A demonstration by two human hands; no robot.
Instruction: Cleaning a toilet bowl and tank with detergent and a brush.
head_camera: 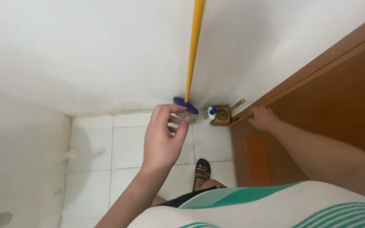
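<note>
Both hands are out in front: the left hand (163,137) hangs in mid-air with fingers loosely curled and holds nothing, while the right hand (262,118) rests flat against the edge of the brown wooden door (317,105). Beyond the left fingertips a yellow broom handle (193,50) leans in the white wall corner, its blue head (185,105) on the tiled floor (127,147). Beside it stands a small wooden holder (221,116) with a white bottle (211,113).

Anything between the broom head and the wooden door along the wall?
Yes, in the head view: a small white bottle and a wooden holder sit between the blue broom head and the door.
</note>
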